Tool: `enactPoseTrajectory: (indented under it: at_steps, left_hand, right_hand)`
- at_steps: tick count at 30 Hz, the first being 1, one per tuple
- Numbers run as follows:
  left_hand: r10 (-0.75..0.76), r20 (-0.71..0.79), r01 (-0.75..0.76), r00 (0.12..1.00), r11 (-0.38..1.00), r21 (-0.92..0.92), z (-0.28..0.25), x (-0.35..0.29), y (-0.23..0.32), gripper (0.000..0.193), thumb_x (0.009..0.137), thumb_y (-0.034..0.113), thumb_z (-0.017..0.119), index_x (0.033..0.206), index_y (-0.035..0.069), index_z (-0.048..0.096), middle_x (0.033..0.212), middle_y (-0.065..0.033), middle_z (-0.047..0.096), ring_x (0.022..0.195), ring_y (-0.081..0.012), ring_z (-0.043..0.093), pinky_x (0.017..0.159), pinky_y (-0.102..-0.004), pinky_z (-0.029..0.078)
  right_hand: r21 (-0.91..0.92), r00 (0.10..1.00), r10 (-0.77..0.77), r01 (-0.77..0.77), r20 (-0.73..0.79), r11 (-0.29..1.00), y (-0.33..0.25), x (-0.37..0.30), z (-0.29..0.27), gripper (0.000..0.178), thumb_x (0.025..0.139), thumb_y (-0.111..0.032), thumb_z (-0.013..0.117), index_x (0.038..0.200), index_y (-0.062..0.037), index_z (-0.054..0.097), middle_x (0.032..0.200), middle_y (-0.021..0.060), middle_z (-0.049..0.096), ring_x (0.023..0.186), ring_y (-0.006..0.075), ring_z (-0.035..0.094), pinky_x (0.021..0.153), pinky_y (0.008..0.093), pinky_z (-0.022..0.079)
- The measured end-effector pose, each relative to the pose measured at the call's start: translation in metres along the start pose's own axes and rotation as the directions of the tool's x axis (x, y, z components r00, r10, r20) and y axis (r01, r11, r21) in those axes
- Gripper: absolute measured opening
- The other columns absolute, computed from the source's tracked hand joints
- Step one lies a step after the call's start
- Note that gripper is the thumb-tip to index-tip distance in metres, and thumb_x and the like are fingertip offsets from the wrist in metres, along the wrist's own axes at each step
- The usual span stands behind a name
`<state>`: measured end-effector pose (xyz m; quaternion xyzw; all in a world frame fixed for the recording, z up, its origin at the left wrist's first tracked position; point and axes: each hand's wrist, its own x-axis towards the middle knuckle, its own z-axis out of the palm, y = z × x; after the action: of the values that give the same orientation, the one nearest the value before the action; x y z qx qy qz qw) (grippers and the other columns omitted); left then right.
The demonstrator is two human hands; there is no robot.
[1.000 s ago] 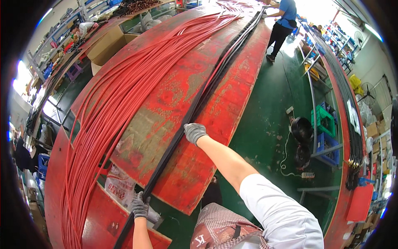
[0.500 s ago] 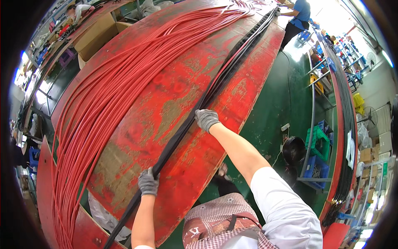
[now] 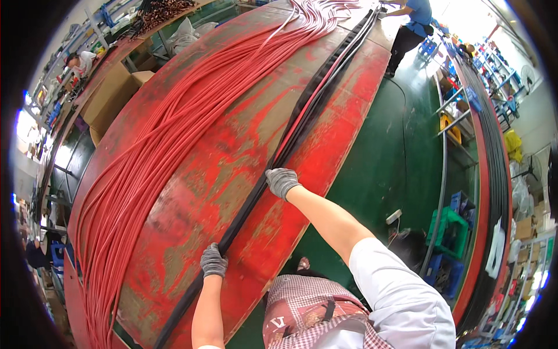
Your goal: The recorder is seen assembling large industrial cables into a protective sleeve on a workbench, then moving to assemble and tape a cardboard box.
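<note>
A long black cable sleeve [image 3: 247, 212] runs diagonally over the red worktable [image 3: 192, 212]. My right hand [image 3: 282, 182], in a grey glove, is closed round it just below the place where it spreads open. Beyond that hand the open sleeve shows red, black and grey cables [image 3: 325, 87] lying along it up to the far end. Nearer me, my gloved left hand [image 3: 214, 260] grips the sleeve where it is closed into a narrow strip. Both hands' fingertips are partly hidden.
A thick spread of red cables [image 3: 168, 157] covers the table's left side. At the far end a person in blue [image 3: 417, 17] stands by the sleeve. Past the green floor, a bench [image 3: 482, 145] holds black cables. Green and blue crates [image 3: 447, 232] stand under it. A cardboard box [image 3: 107, 99] is at far left.
The whole view has shifted slightly. My right hand sits lower and a little closer to my left hand along the sleeve. Both hands still grip it.
</note>
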<state>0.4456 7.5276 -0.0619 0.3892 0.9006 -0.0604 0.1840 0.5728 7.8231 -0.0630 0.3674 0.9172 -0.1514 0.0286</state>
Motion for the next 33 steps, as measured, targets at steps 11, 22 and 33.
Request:
enactPoseTrajectory:
  at_steps: [11,22,33]
  left_hand:
    - [0.183,-0.004,-0.183,0.983,0.983,-0.024,-0.054,0.179,0.256,0.048,0.063,0.027,0.066,0.102,0.006,0.048,0.095,-0.0120,0.057,0.090,-0.0276,0.055,0.077,-0.0379,0.046]
    - [0.217,0.009,-0.216,0.976,0.975,-0.046,-0.108,0.348,0.524,0.054,0.062,0.026,0.067,0.107,0.004,0.046,0.097,-0.0165,0.054,0.092,-0.0295,0.054,0.081,-0.0383,0.044]
    - [0.054,-0.021,-0.051,0.998,0.992,0.111,-0.128,0.488,0.733,0.052,0.064,0.016,0.062,0.112,0.005,0.045,0.096,-0.0142,0.054,0.089,-0.0270,0.054,0.080,-0.0363,0.043]
  right_hand:
    - [-0.094,0.990,0.101,-0.091,0.104,0.991,0.227,0.152,-0.107,0.018,0.080,-0.023,0.051,0.085,-0.0068,0.057,0.079,0.0150,0.062,0.079,0.0304,0.060,0.065,0.0410,0.048]
    - [-0.077,0.982,0.142,-0.133,0.124,0.988,0.482,0.302,-0.201,0.014,0.078,-0.016,0.052,0.087,-0.0064,0.058,0.082,0.0138,0.062,0.082,0.0299,0.060,0.063,0.0412,0.047]
    - [-0.056,0.994,-0.068,0.072,0.086,0.996,0.705,0.445,-0.277,0.013,0.074,-0.014,0.052,0.083,-0.0064,0.059,0.077,0.0141,0.062,0.076,0.0293,0.061,0.062,0.0404,0.048]
